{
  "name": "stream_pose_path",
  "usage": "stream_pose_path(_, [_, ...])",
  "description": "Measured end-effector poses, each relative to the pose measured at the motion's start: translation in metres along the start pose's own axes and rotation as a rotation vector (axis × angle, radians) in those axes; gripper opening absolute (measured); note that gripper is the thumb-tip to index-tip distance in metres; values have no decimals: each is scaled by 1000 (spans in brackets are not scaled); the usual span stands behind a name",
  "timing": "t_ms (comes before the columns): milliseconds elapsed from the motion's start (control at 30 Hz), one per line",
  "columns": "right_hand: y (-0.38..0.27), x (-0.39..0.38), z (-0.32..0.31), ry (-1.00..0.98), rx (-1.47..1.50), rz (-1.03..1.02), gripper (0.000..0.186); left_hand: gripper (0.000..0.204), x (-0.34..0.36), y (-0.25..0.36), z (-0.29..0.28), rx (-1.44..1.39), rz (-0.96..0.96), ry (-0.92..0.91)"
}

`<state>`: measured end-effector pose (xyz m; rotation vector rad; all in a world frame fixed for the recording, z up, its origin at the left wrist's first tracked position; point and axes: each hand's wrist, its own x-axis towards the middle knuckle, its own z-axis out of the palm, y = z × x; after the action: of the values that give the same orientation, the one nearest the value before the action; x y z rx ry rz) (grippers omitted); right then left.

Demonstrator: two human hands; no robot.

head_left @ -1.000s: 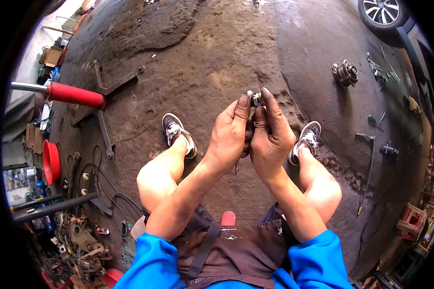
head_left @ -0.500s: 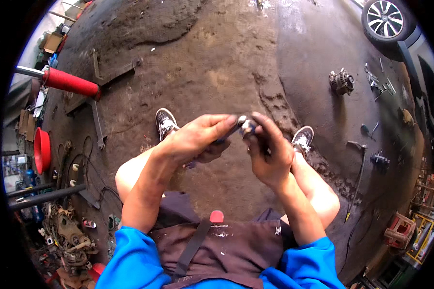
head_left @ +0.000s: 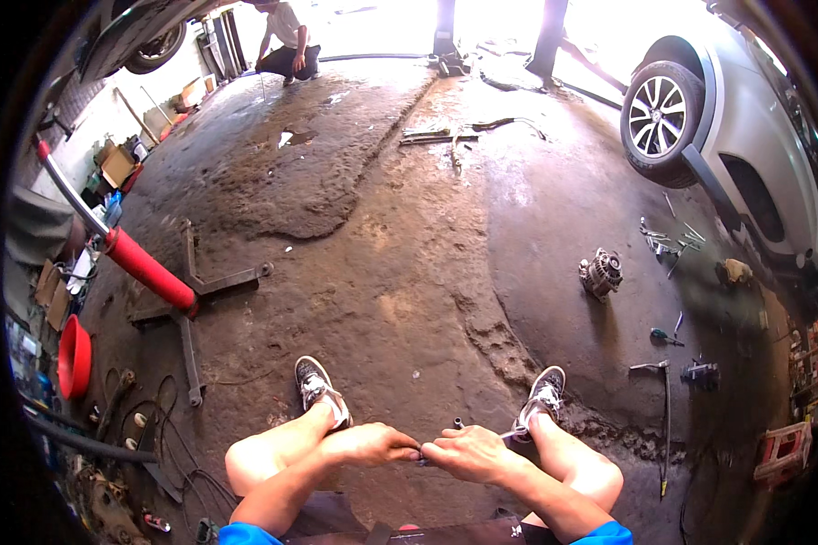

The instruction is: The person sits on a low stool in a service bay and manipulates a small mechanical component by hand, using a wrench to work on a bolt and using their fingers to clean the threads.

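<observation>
My left hand is closed, its fingertips pinched on a small dark piece that is mostly hidden. My right hand meets it fingertip to fingertip, wrapped round a slim metal tool. A shiny shaft of that tool sticks out on the right. A short round dark end shows above the knuckles; whether it belongs to the same tool I cannot tell. Both hands are over the floor between my knees.
An alternator sits on the floor ahead right, with loose tools, a screwdriver and a long bar near it. A raised car stands right. A red hydraulic jack is left; a person crouches far off.
The view has tipped up, showing the far floor and the crouching person. My hands now appear lower and closer together. The round metal part between them is largely covered; a shaft shows at the right hand.
</observation>
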<state>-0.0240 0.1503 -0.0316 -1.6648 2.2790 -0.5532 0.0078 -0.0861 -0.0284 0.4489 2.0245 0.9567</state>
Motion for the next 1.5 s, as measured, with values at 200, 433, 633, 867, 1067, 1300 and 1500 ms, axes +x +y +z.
stream_pose_path(200, [11, 6, 0, 32, -202, 97, 19, 41, 7, 21, 21, 145, -187, 326])
stream_pose_path(433, [12, 9, -6, 68, -211, 153, 13, 46, 19, -5, 25, -144, -46, 354])
stream_pose_path(633, [10, 9, -5, 49, -229, 167, 15, 46, 27, -14, 17, -370, -15, 142])
stream_pose_path(867, [9, 12, -11, 22, -238, 181, 16, 33, 32, -25, 20, -530, 136, 123])
stream_pose_path(1067, [13, 7, -9, 57, -201, 212, 16, 32, 31, -11, 18, -358, 107, 307])
stream_pose_path(1300, [23, 1, -19, 8, -114, 305, 16, 35, 31, 1, 17, -364, 74, 401])
stream_pose_path(1500, [16, 5, -17, 72, -124, 427, 13, 32, 32, 8, 15, -298, 24, 549])
